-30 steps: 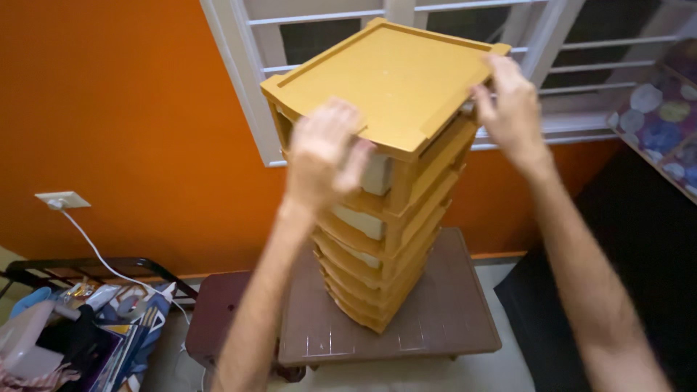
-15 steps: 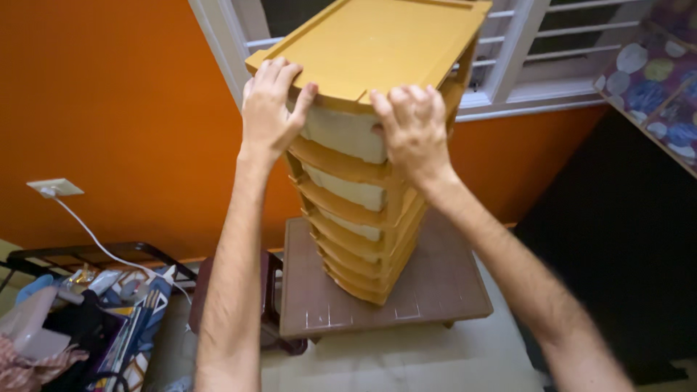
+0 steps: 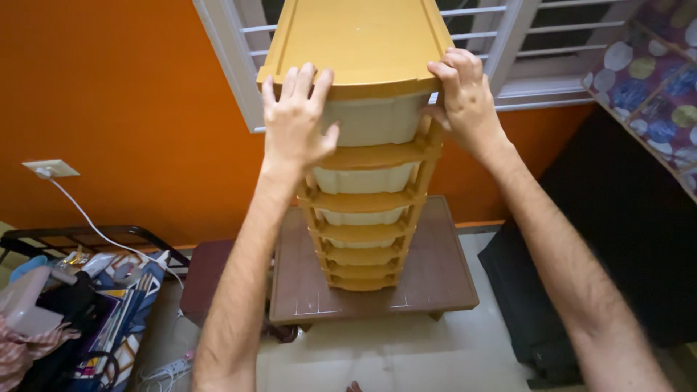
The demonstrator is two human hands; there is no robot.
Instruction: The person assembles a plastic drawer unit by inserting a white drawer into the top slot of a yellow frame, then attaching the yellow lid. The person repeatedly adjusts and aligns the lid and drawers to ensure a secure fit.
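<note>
Drawer tower point(image 3: 367, 210) on low table point(image 3: 435, 279) is gripped at its top lid by left hand point(image 3: 294, 120) and right hand point(image 3: 465, 94); rigid plastic, likely light but top-heavy, best held at lid corners.

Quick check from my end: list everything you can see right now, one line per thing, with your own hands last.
drawer tower: 1, yellow-tan frame with cream drawers, standing on the low table
low table: 1, brown, on the floor below the window
window: 1, white frame and bars, behind the tower top
wall: orange, left and behind
socket: 1, white, on the wall at left, white cable hanging from it
rack: 1, black, lower left, cluttered with mixed items
patterned cloth: 1, purple with coloured circles, upper right
left hand: on the tower's top front edge, left corner
right hand: gripping the top's right corner
</note>
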